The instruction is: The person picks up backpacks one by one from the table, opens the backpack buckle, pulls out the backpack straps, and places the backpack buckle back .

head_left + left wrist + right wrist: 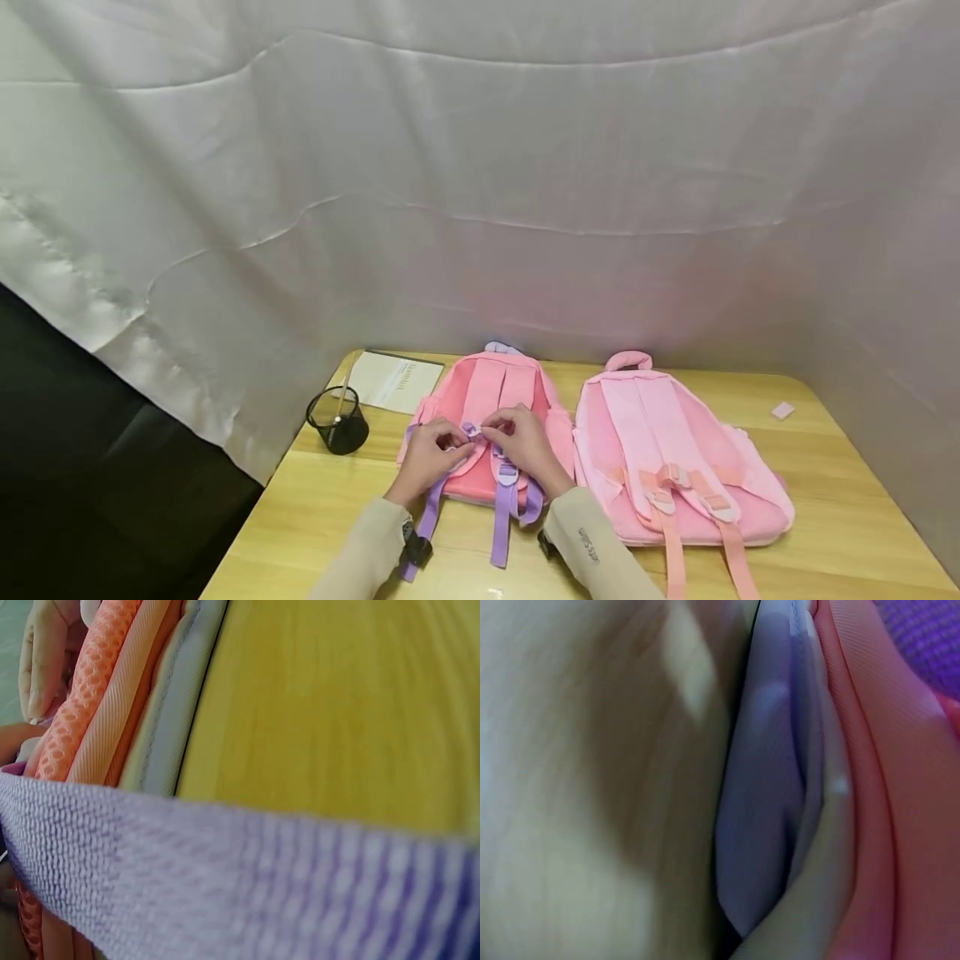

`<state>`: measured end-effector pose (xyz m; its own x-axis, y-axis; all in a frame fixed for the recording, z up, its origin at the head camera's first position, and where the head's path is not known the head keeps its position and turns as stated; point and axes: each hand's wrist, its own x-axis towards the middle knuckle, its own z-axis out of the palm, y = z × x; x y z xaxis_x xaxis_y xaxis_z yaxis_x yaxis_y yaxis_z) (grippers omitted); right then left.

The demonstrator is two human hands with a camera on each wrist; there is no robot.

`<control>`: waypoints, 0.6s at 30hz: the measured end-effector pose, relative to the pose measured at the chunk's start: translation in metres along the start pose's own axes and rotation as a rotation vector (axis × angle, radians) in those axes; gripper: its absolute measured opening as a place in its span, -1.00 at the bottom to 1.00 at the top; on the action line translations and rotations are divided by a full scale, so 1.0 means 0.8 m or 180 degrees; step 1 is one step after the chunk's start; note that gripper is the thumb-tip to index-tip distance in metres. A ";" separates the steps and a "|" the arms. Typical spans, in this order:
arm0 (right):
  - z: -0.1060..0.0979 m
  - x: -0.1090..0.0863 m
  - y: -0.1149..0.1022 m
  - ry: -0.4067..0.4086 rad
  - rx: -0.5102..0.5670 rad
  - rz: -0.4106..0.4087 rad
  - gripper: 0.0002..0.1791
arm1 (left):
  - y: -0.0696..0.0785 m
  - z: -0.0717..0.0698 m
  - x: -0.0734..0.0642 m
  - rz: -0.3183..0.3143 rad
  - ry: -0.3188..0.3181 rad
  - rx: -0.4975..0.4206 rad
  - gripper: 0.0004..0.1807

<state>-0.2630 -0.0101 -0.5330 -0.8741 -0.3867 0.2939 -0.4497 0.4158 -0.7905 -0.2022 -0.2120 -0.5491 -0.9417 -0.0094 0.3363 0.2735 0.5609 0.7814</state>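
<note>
In the head view, the left hand [429, 457] and right hand [527, 442] pinch a purple strap [471, 429], fingertips nearly together, over the coral backpack [486, 385] on the table [300, 517]. Left of this backpack, a black cup [348, 435] holds a stick [344, 390]; the right sleeve [588, 533] reads "Slim". Left wrist: purple webbing [225, 862] crosses the backpack's edge. Right wrist: its side; grip unseen.

The desk [300, 517] bears a black cup [348, 435] with a stick [345, 392], a pale booklet [393, 382], an orange-strapped backpack [677, 450] and a pink tab [783, 411]; grey cloth [525, 167] hangs behind.
</note>
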 end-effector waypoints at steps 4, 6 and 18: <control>0.000 -0.001 0.002 0.0026 -0.0028 0.0005 -0.93 | 0.001 0.004 0.001 0.0072 -0.0001 0.0039 -0.89; 0.000 -0.002 0.002 0.0041 -0.0030 -0.0017 -0.93 | 0.001 0.004 0.001 0.0118 -0.0010 0.0047 -0.92; 0.001 -0.002 0.002 0.0069 -0.0156 -0.0085 -0.95 | 0.002 0.004 0.001 0.0134 -0.0083 0.0005 -0.87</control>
<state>-0.2621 -0.0089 -0.5354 -0.8652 -0.3805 0.3266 -0.4810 0.4455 -0.7551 -0.2031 -0.2083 -0.5496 -0.9342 0.0359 0.3551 0.3127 0.5616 0.7660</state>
